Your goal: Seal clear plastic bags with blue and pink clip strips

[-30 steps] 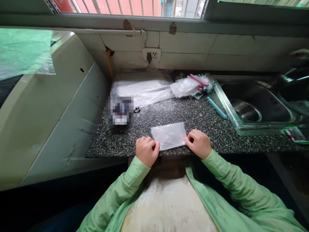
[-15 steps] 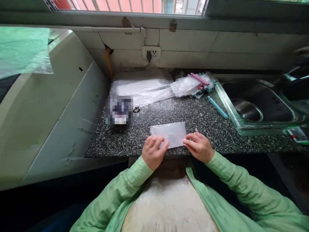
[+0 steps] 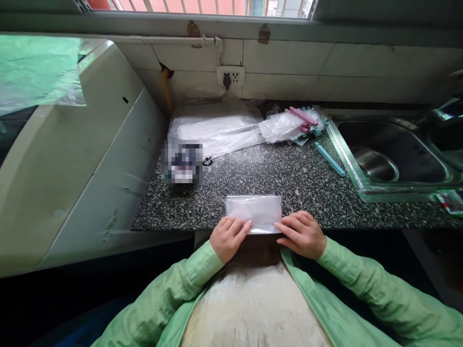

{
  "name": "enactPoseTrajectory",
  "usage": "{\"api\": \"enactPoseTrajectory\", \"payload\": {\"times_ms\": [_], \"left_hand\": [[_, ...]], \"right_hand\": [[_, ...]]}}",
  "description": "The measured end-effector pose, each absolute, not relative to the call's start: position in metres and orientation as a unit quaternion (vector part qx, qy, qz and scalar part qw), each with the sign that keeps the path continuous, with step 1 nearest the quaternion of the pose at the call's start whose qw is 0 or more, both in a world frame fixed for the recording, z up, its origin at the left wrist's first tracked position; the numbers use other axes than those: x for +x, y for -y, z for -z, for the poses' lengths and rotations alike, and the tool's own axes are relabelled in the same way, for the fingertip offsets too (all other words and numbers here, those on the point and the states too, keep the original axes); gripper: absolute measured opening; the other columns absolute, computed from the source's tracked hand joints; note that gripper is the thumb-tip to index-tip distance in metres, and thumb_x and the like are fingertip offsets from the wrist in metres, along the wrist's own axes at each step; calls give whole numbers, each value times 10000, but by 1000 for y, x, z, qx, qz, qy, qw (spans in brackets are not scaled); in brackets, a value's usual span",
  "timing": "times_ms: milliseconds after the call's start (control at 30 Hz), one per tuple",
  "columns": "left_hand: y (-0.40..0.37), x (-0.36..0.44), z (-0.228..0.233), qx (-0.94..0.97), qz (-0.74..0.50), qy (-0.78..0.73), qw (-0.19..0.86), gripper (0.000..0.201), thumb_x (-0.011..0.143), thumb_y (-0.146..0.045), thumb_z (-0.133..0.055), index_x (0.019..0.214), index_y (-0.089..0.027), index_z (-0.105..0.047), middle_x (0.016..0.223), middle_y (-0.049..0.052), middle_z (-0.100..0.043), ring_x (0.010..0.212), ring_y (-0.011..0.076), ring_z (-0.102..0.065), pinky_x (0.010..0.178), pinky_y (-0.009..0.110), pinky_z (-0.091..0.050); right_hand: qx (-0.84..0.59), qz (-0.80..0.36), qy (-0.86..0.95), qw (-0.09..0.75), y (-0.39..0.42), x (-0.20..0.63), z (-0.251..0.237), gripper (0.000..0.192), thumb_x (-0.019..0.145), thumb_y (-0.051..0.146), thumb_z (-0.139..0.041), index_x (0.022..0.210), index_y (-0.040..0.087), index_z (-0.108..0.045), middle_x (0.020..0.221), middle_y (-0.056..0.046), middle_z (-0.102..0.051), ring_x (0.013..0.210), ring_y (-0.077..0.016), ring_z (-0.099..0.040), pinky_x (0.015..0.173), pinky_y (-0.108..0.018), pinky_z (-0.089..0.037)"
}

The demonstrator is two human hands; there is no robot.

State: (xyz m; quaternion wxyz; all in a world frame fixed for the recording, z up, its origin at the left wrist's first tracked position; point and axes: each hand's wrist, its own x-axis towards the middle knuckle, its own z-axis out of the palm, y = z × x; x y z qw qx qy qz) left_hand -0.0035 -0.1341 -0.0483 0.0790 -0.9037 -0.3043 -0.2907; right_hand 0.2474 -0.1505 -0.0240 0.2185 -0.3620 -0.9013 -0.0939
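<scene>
A small, clear plastic bag (image 3: 254, 210), looking flat and perhaps folded, lies at the front edge of the speckled counter. My left hand (image 3: 227, 237) is closed at its near left corner, fingers bent and thumb pressed to the plastic. At the near right corner my right hand (image 3: 303, 235) pinches the bag, its fingers on top and the thumb lower down. The bag's near edge reaches the counter's front edge between my hands.
Behind lie a large clear plastic sheet (image 3: 217, 127), bags with pink clips (image 3: 304, 118), and a loose blue clip (image 3: 330, 159). A blurred-out object (image 3: 182, 161) stands left. A steel sink (image 3: 394, 149) is right; a pale appliance (image 3: 94, 159) borders the left.
The bag has come nearer to me, to the counter's front edge, and lies straighter. Both hands have moved down with it, and my right hand's fingers reach further over its corner.
</scene>
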Motion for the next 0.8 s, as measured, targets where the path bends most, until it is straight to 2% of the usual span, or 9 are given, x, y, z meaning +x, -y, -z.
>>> {"api": "enactPoseTrajectory", "payload": {"times_ms": [100, 200, 300, 467, 533, 700, 800], "left_hand": [[134, -2, 46, -899, 298, 315, 67, 213, 797, -154, -468, 973, -167, -588, 941, 99, -617, 912, 199, -546, 779, 336, -430], [132, 1, 43, -898, 287, 329, 51, 163, 791, -220, -479, 886, -171, -602, 1181, 135, -531, 1142, 264, -442, 891, 395, -398], [130, 3, 43, -901, 275, 333, 39, 183, 782, -244, -480, 881, -154, -604, 1172, 152, -537, 1130, 275, -450, 896, 401, -399], [126, 4, 43, -898, 244, 366, 32, 441, 785, -358, -470, 1141, -104, -527, 1071, 166, -585, 986, 274, -526, 834, 403, -417], [125, 5, 42, -898, 216, 383, 30, 499, 767, -415, -482, 1154, -103, -527, 1076, 179, -579, 963, 285, -534, 827, 411, -411], [120, 6, 42, -901, 215, 376, 22, 483, 760, -444, -484, 1107, -116, -560, 1275, 194, -463, 1186, 309, -405, 956, 423, -324], [118, 3, 45, -901, 221, 374, 5, 509, 750, -459, -499, 1125, -117, -544, 1287, 192, -456, 1215, 315, -378, 970, 433, -317]], "right_hand": [[-362, 95, 908, 186, 142, 242, 22, 468, 773, 502, -506, 1077, 155, -581, 1109, -123, -595, 1046, -247, -488, 910, -407, -365], [-367, 99, 910, 167, 135, 239, 26, 464, 798, 454, -486, 1105, 115, -562, 1186, -144, -557, 1140, -258, -444, 961, -413, -347], [-366, 95, 910, 173, 133, 241, 30, 432, 816, 419, -467, 1105, 112, -561, 1158, -138, -579, 1107, -240, -482, 958, -399, -359], [-370, 86, 906, 189, 133, 240, 27, 424, 819, 430, -453, 1109, 141, -566, 1083, -117, -615, 1022, -221, -528, 940, -397, -360], [-372, 86, 904, 193, 132, 237, 26, 442, 808, 456, -457, 1102, 148, -575, 1028, -114, -629, 974, -225, -539, 929, -410, -362], [-349, 87, 912, 196, 130, 231, 34, 397, 822, 395, -444, 1066, 117, -587, 1160, -141, -576, 1100, -246, -485, 965, -405, -347], [-340, 74, 914, 210, 129, 233, 39, 404, 831, 372, -422, 1109, 112, -555, 1174, -137, -574, 1108, -238, -491, 962, -402, -354]]}}
